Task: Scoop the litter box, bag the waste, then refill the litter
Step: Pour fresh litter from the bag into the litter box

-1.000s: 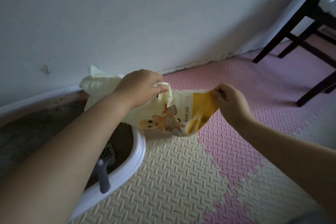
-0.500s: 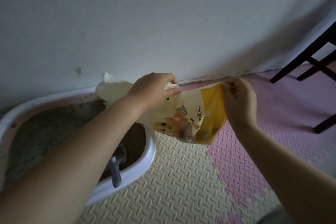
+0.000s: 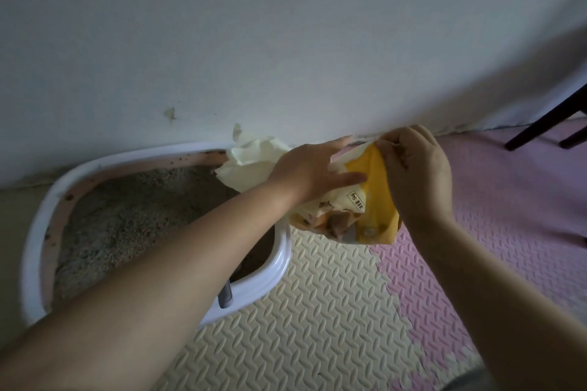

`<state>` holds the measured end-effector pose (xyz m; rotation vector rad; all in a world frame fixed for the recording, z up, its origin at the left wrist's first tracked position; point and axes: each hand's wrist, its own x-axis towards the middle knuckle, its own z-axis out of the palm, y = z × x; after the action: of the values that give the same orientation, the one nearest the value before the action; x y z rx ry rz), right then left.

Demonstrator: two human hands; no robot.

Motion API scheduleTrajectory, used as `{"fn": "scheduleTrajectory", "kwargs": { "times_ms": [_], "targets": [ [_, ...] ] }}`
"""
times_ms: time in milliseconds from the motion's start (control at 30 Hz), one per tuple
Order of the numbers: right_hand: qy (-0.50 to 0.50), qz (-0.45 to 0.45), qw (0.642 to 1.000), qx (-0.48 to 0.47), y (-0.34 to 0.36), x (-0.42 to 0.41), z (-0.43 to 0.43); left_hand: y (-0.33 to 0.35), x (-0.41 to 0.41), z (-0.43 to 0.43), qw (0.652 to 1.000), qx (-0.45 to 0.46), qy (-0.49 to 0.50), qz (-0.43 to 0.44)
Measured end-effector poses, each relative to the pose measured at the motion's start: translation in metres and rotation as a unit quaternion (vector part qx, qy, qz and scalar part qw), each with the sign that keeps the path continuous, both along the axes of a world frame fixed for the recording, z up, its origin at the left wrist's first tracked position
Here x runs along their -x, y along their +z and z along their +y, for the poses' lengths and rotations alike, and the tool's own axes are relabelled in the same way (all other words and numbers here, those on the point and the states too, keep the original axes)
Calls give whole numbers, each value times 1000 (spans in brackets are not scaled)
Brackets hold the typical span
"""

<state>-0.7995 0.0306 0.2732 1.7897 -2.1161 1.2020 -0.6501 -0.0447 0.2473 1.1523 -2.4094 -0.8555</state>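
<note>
Nearest, across the bottom: foam mat (image 3: pixel 317 327), cream tiles on the left, pink on the right, ribbed all over. Above it, two bare forearms reaching forward from the lower corners. Beside the left forearm, grey scoop (image 3: pixel 225 294) handle poking up over the near rim of the box, head hidden behind the arm. Box (image 3: pixel 279 260) white-rimmed, pink inside, set on the mat against the wall, with grey litter (image 3: pixel 133 216) spread over its floor and crumbs stuck along the inner wall. Further on, over the box's far right corner: bag (image 3: pixel 376 197), cream and yellow with a brown print, held off the floor between both hands, bottom hanging just past the rim above the mat. Left hand (image 3: pixel 313 170) open, fingers straight and spread, laid flat on the bag's cream face; crumpled cream upper part bunched behind the wrist. Right hand (image 3: pixel 416 178) curled, fingertips pinching the yellow top edge, close to the left fingertips. Behind everything, plain pale wall (image 3: pixel 286 41) with a small scuff above the box. Far right, dark chair (image 3: pixel 546 117) legs on the pink tiles, well apart from the bag.
</note>
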Motion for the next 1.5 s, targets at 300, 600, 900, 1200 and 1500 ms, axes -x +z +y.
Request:
{"fn": "scheduleTrajectory", "kwargs": {
  "times_ms": [300,600,900,1200,1500],
  "targets": [
    [23,-12,998,-49,-2,4,4,-17,9,-1,990,-1,23,138],
    [82,-120,917,-371,-26,47,25,-25,8,-5,976,1,49,211],
    [-49,-148,955,-251,-59,30,22,-22,7,-10,970,10,62,233],
    [-93,-247,959,-102,-31,17,5,-11,-3,-19,952,2,135,276],
    [-93,-196,974,-72,-31,4,-4,-22,-7,-13,945,88,202,243]
  ]
}}
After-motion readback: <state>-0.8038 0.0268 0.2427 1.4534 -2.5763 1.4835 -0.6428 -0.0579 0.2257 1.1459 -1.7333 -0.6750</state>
